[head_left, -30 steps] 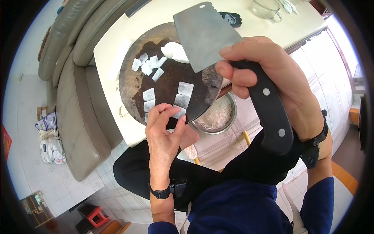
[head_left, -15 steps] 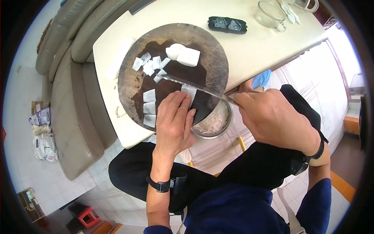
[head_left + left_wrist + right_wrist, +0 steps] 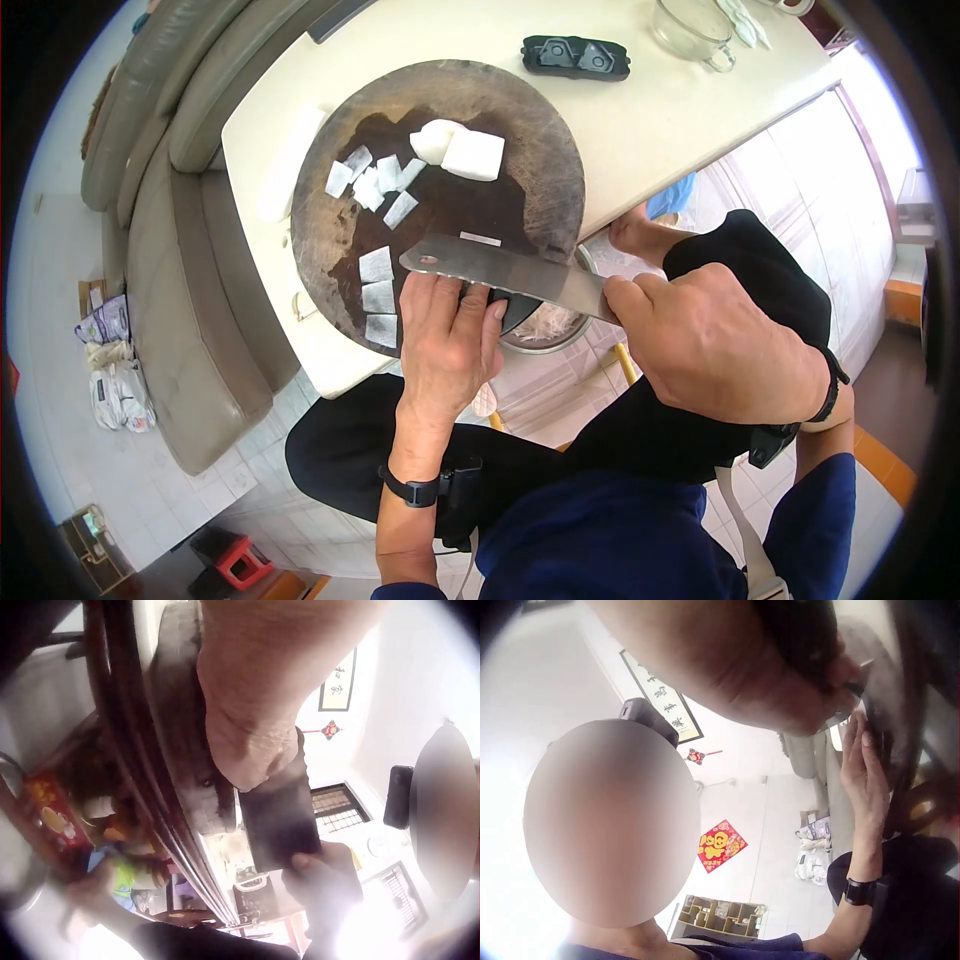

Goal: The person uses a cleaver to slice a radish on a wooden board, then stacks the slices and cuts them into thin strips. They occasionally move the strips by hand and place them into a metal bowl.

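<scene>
In the head view my right hand (image 3: pixel 715 345) grips the handle end of a broad cleaver (image 3: pixel 510 275), its blade lying across the lower part of the round wooden board (image 3: pixel 545 120). My left hand (image 3: pixel 445 345) rests on the board's near edge, fingertips at the blade; what lies beneath them is hidden. A sliver of a white piece (image 3: pixel 480 239) shows just beyond the blade. Left of the hand, several pale squares (image 3: pixel 377 297) stand in a column. Farther up are small loose pieces (image 3: pixel 368 190) and a white block (image 3: pixel 473 156).
A metal bowl of pale shreds (image 3: pixel 545 328) sits below the board's right edge, partly covered by the cleaver. On the cream table (image 3: pixel 480 30) are a black case (image 3: pixel 576 58) and a glass cup (image 3: pixel 692 32). A grey sofa (image 3: pixel 215 330) stands at the left.
From raised upright, the cleaver has come down over the board and then nearer my left hand. My left hand's pinching fingers have flattened onto the board. The black case is uncovered.
</scene>
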Motion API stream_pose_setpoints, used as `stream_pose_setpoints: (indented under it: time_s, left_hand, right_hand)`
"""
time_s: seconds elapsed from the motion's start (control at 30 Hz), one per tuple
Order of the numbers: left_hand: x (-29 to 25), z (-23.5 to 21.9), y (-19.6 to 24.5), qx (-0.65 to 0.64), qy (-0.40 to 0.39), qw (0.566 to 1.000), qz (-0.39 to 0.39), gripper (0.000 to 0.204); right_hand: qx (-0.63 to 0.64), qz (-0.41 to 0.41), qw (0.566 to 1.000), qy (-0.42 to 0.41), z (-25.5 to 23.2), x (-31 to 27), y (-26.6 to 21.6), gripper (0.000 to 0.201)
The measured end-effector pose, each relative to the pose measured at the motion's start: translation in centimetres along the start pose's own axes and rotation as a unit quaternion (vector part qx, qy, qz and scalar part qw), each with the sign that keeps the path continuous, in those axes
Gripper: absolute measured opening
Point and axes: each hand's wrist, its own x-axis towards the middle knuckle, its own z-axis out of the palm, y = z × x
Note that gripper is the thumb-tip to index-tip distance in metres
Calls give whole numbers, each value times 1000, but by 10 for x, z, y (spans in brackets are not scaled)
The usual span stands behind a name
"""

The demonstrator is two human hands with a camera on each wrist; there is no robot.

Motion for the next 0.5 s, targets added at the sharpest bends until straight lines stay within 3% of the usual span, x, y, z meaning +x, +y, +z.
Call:
stream_pose_setpoints:
  time_s: [0.23, 0.4, 0.5]
  left_hand:
    - [4, -4, -3, -13, -16, 1000, 10, 30]
    - [12, -13, -10, 12, -41, 996, 74, 29]
    - [13, -12, -11, 15, -60, 995, 73, 28]
  right_hand:
    - [-14, -3, 1000, 8, 0, 1, -3, 15]
    - [-28, 7, 1000, -8, 1, 2, -4, 12]
    - [-30, 14, 999, -13, 4, 2, -4, 12]
